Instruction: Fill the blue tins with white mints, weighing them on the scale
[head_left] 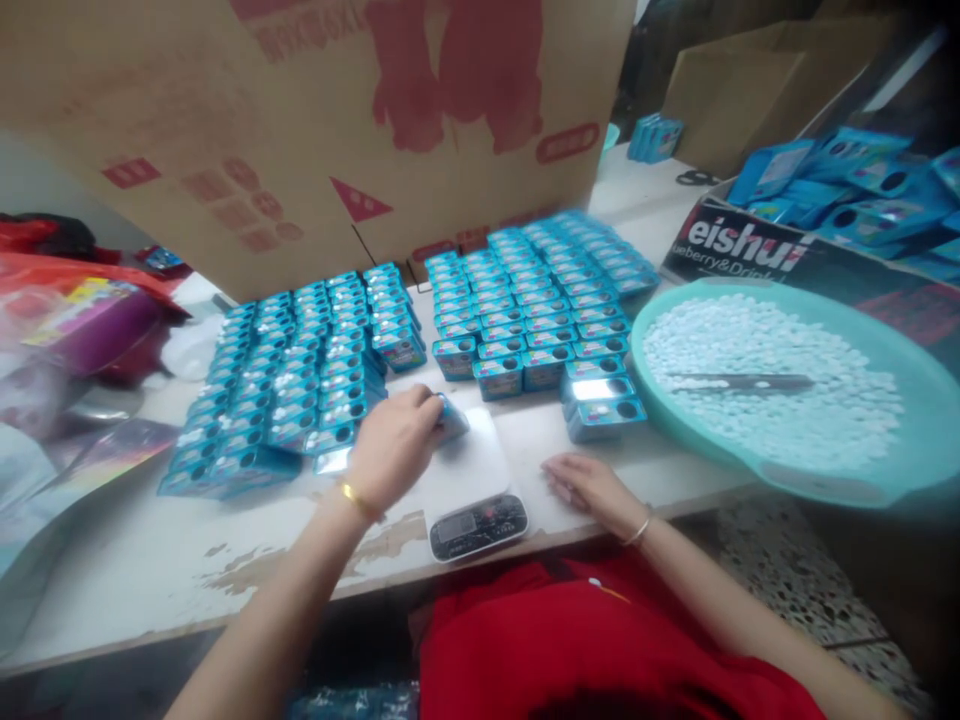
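My left hand [397, 445] is closed on a small blue box [452, 420] at the upper part of a white scale [478, 480]. The scale's black display panel [480, 527] faces the table's front edge. To the right of the scale, my right hand [592, 490] rests low over the table with its fingers curled together; whether anything is in them is hidden. Rows of blue boxes [300, 375] stand left of the scale, and more rows [525, 300] stand behind it. Two boxes [604, 412] sit beside the green basin.
A green basin [810, 480] of white tablets with a dark flat tool [735, 382] stands at the right. Behind it is a black printed carton [742, 245] full of blue packs. A large cardboard box [300, 120] blocks the back. Plastic bags [67, 320] lie at the left.
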